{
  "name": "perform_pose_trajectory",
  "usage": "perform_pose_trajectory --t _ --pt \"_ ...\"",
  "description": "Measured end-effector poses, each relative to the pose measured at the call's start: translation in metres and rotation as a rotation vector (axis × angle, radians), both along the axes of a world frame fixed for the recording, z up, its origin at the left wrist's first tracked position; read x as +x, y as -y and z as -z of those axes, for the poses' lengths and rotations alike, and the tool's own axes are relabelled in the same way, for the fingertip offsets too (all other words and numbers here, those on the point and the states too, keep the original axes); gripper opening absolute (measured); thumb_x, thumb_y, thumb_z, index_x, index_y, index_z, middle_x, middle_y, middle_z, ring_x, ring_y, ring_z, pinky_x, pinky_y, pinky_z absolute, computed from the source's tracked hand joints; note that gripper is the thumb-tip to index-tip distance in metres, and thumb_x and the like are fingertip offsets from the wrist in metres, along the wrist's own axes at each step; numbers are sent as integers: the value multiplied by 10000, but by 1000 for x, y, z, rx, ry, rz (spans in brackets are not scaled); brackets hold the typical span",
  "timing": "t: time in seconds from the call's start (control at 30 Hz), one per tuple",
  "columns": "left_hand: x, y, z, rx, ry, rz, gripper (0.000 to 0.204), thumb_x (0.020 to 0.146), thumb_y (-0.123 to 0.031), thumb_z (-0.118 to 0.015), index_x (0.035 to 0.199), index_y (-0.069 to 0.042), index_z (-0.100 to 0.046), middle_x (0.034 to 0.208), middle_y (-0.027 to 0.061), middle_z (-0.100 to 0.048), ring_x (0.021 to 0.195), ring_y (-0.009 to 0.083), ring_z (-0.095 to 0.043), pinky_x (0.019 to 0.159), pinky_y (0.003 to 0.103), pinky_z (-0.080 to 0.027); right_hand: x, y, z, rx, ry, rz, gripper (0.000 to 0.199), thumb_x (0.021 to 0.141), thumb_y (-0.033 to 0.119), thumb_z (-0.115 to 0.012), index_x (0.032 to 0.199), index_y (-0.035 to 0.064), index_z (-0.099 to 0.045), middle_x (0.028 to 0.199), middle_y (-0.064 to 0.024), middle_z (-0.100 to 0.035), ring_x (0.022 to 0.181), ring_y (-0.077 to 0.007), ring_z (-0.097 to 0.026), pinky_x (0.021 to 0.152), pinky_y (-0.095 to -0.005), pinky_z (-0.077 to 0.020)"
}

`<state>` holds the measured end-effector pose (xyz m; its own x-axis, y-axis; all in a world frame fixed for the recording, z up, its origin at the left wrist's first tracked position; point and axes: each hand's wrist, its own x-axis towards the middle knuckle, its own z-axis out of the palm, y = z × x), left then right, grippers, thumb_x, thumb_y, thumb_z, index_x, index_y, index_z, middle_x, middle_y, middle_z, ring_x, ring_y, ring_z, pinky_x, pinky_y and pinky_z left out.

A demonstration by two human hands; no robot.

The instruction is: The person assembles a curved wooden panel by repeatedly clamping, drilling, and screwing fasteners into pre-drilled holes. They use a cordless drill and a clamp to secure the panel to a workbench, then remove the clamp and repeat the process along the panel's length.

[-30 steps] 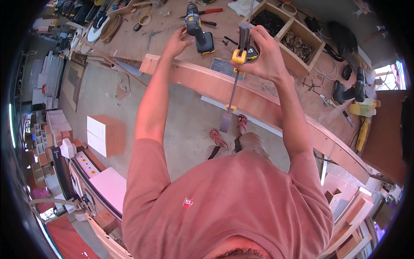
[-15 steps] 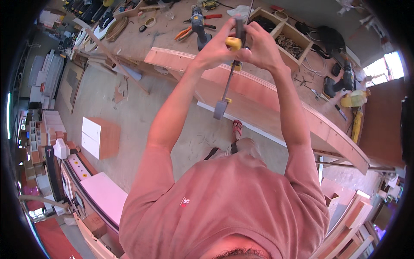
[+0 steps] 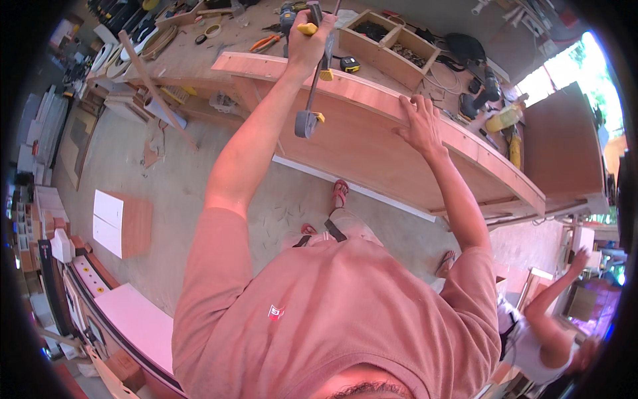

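Observation:
My left hand is closed around the dark body of a bar clamp with yellow parts. Its thin bar hangs down in front of the edge strip of a large wooden panel, with the grey lower jaw below the strip. Fingers apart, my right hand rests on the panel's edge farther right and holds nothing. A small yellow and black tape measure lies on the bench just behind the strip, between the clamp and the box.
A divided wooden box of small hardware sits on the bench. Orange-handled pliers lie left, and a cordless drill lies right. A white-fronted cabinet stands on the floor. Another person is at the lower right.
My right hand has let go of the clamp and moved right, down to the panel's edge. The left hand keeps the clamp, now farther left. Another person has come into view.

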<state>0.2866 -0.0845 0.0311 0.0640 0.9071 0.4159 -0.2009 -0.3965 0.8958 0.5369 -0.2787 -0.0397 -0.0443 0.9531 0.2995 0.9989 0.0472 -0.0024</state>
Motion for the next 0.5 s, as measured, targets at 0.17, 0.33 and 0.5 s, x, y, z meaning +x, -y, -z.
perform_pose_trajectory --t 0.17,0.33,0.5 --pt "21 -35 28 120 -56 -12 365 958 -352 -759 1069 -34 -619 898 16 -651 816 119 -608 757 302 -495 10 1 30 196 80 -61 531 817 96 -715 1340 108 -622 1282 -66 -606 1153 -246 -593 919 -424 -463" --pt "60 -35 33 206 -80 -17 361 964 -349 -737 1068 -26 -614 956 61 -700 847 162 -655 769 320 -517 14 1 44 231 43 -51 535 821 61 -684 1351 106 -620 1293 -57 -630 1110 -231 -633 883 -409 -486" --pt "82 -30 29 83 -175 104 424 1008 -332 -720 1308 -64 -587 893 -16 -623 724 65 -535 627 244 -446 22 -1 46 156 -59 -97 588 794 54 -703 1374 84 -608 1309 -81 -616 1152 -259 -641 882 -416 -507"
